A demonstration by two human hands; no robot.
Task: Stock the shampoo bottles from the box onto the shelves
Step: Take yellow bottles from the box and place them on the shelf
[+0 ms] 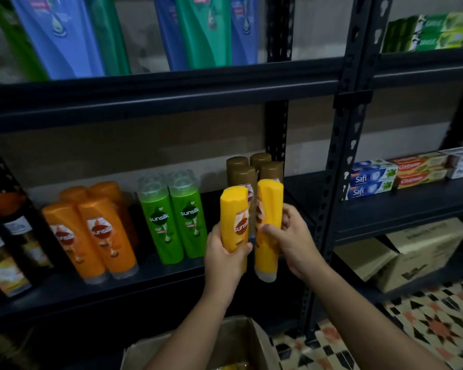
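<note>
A dark metal rack (340, 145) fills the view, its middle shelf (134, 287) carrying orange bottles (102, 236), green bottles (174, 217) and brown bottles (247, 169) in upright rows. An open cardboard box (241, 340) sits below the person's arms at the bottom edge. The left hand (223, 253) has its fingers and thumb curled round the lower body of the left yellow bottle (234, 222). The right hand (292, 236) wraps the middle of the right yellow bottle (269, 217), thumb across the front. Both yellow bottles stand cap-down, side by side, held just in front of the brown ones above the shelf's front edge.
</note>
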